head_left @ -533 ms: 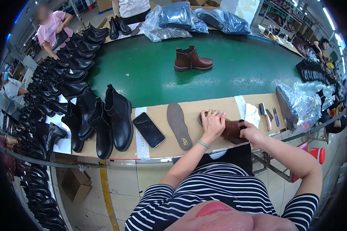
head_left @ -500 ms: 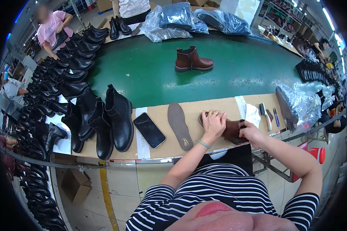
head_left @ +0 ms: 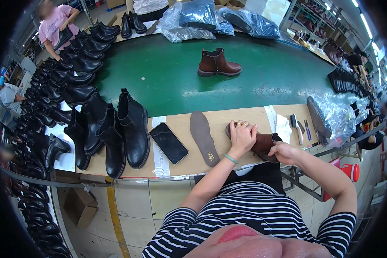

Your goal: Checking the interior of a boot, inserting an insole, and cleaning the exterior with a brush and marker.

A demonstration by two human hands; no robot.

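Observation:
A brown ankle boot (head_left: 263,143) lies on the cardboard-covered near edge of the table, its toe pointing away to the left. My left hand (head_left: 244,136) is wrapped over the toe end. At the opening of the boot, my right hand (head_left: 284,152) grips the shaft, with the fingertips partly hidden. A grey-brown insole (head_left: 204,138) lies flat just left of my left hand. Farther off, a second brown ankle boot (head_left: 219,63) stands upright on the green tabletop (head_left: 167,73).
A black phone (head_left: 169,143) and several black boots (head_left: 133,133) are on the left. To the right are a white cloth (head_left: 283,128), a brush (head_left: 296,129), a blue-handled tool (head_left: 308,130) and a plastic-wrapped item (head_left: 337,118). Bagged goods (head_left: 198,17) line the far edge.
The view has shifted slightly. Both hands stay on the brown boot, in nearly the same grip, with the right fingers a little differently placed at the opening.

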